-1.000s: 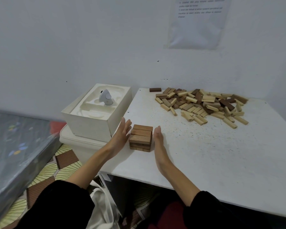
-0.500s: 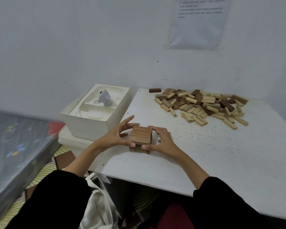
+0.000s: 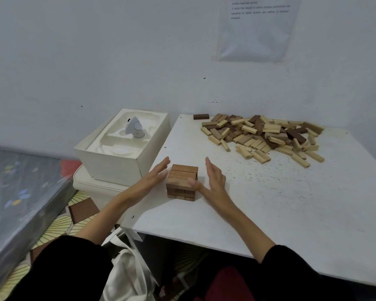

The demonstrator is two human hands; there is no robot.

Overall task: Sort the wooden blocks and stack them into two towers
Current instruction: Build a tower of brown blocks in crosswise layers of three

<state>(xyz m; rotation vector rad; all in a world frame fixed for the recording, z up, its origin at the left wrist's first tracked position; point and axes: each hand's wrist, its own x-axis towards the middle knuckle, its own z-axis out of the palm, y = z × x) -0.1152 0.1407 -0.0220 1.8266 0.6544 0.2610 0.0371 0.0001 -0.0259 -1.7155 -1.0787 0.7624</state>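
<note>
A short tower of brown wooden blocks (image 3: 182, 181), a few layers high, stands near the left front of the white table (image 3: 269, 203). My left hand (image 3: 153, 177) is flat on the tower's left side with straight fingers, its thumb at the top layer. My right hand (image 3: 213, 181) is on the tower's right side, fingers straight and pointing away, thumb touching the top layer's corner. A loose pile of light and dark wooden blocks (image 3: 263, 135) lies at the table's far side. One dark block (image 3: 201, 116) lies apart at the pile's left.
A white open box (image 3: 109, 157) with a moulded tray and a small white device (image 3: 136, 128) sits just left of the table, on a white lidded bin. A wrapped mattress (image 3: 20, 192) lies at far left. A white bag (image 3: 126, 272) hangs below the table's front edge.
Both hands had their fingers curled over the tower's top half a second ago. Now they have opened flat and moved slightly outward to the tower's sides.
</note>
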